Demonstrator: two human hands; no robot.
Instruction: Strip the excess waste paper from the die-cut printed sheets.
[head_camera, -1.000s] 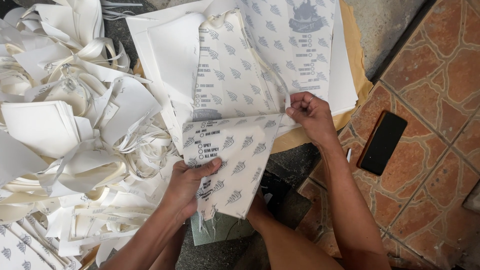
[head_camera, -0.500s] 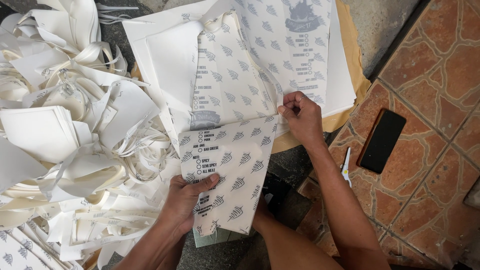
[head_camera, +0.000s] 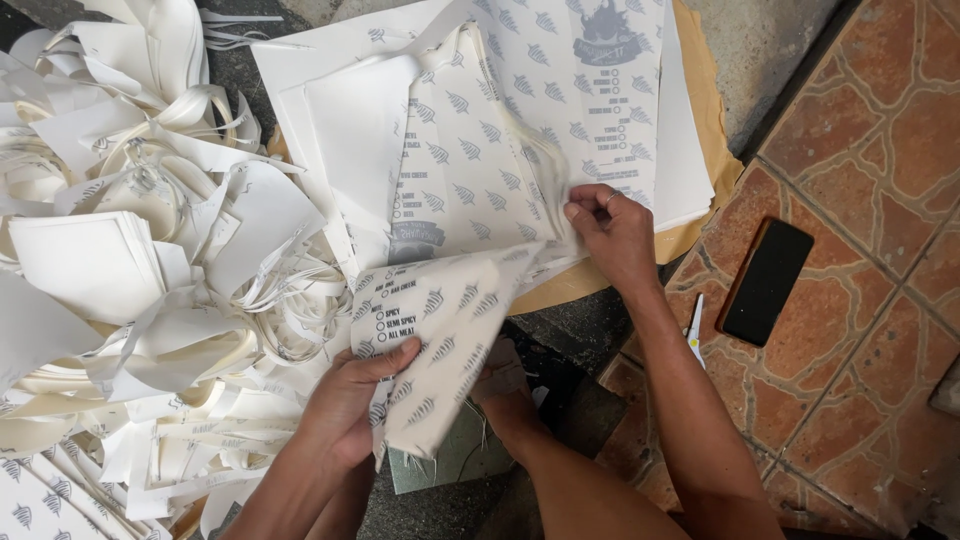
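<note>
Reddish stone-pattern tiles (head_camera: 860, 130) are showing on the right, where a black phone (head_camera: 766, 281) is lying flat beside a brown cardboard sheet (head_camera: 700, 90) bearing a stack of printed white sheets (head_camera: 560, 100). At lower centre the left hand (head_camera: 350, 405) is pinching a patterned paper sheet (head_camera: 450, 340) — thumb on top, fingers under — while the right hand (head_camera: 615, 235) is pressing its fingertips together on the sheet's upper corner at the stack's edge. White paper trimmings (head_camera: 150, 260) are lying heaped on the left — loose strips and offcuts.

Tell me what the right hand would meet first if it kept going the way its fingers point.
The right hand points left across the stack of printed sheets. It would likely slide over those sheets first, then reach the plain white sheet lying on them, though depth is hard to judge.
</note>
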